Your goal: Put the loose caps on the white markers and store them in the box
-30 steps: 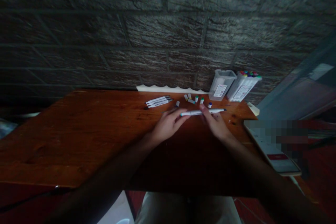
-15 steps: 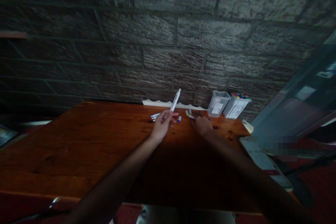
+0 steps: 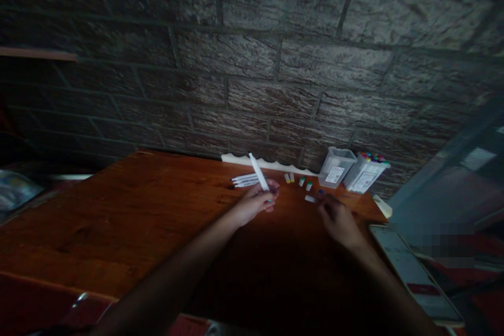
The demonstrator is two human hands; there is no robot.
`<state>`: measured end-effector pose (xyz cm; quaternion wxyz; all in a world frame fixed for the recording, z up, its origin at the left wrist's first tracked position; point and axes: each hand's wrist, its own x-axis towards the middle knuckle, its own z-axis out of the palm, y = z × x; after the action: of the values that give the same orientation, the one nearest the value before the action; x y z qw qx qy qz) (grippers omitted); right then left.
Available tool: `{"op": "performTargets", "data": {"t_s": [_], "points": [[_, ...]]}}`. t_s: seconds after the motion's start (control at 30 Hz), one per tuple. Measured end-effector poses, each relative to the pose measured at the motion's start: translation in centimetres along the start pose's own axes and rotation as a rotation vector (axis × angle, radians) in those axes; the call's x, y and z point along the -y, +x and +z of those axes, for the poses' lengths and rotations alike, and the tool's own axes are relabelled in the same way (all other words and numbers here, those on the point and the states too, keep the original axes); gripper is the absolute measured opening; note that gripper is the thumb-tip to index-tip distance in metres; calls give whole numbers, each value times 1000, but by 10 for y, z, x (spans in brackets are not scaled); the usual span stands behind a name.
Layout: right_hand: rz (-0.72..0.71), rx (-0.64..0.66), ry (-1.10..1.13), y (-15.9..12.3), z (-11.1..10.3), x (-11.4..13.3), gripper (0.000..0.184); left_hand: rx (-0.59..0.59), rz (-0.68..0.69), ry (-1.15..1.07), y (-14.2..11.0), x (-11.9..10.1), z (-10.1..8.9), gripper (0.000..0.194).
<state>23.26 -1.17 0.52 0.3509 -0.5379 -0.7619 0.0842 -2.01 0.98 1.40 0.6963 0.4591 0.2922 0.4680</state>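
My left hand (image 3: 255, 206) is closed round a white marker (image 3: 259, 172), which points up and slightly left from the fingers. Behind that hand, several white markers (image 3: 244, 180) lie side by side on the wooden table (image 3: 157, 210). My right hand (image 3: 339, 220) is low over the table to the right, its fingers closed on a small white marker cap (image 3: 310, 199) that sticks out leftward. Just beyond these fingertips is a blue-ended cap (image 3: 321, 192). Between my hands lie two yellow-ended caps (image 3: 289, 178) and two green-ended caps (image 3: 305, 184).
Against the brick wall (image 3: 244, 89) stand a clear plastic box (image 3: 337, 167) and a second box (image 3: 365, 174) full of colourful-ended markers. A white wavy-edged strip (image 3: 236, 159) runs along the table's back. A clipboard-like board (image 3: 413, 268) lies at the right edge.
My right hand has moved right and toward me, uncovering the green-ended caps. The marker in my left hand has swung from leaning right to leaning left. The view has shifted slightly.
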Motion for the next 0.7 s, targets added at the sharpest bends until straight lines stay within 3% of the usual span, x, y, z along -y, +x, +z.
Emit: {"op": "performTargets", "data": {"t_s": [0.1, 0.23, 0.47, 0.57, 0.7], "points": [[46, -88, 136, 1, -5, -7, 36, -15, -48, 83, 2, 3, 0, 24], [117, -54, 307, 5, -1, -5, 40, 46, -3, 249, 2, 6, 0, 16], [256, -130, 778, 8, -4, 1, 44, 182, -103, 456, -4, 13, 3, 32], [291, -203, 853, 12, -9, 0, 43, 193, -114, 512, -4, 16, 2, 42], [289, -248, 854, 13, -11, -1, 40, 182, -95, 545, -3, 18, 2, 42]]}}
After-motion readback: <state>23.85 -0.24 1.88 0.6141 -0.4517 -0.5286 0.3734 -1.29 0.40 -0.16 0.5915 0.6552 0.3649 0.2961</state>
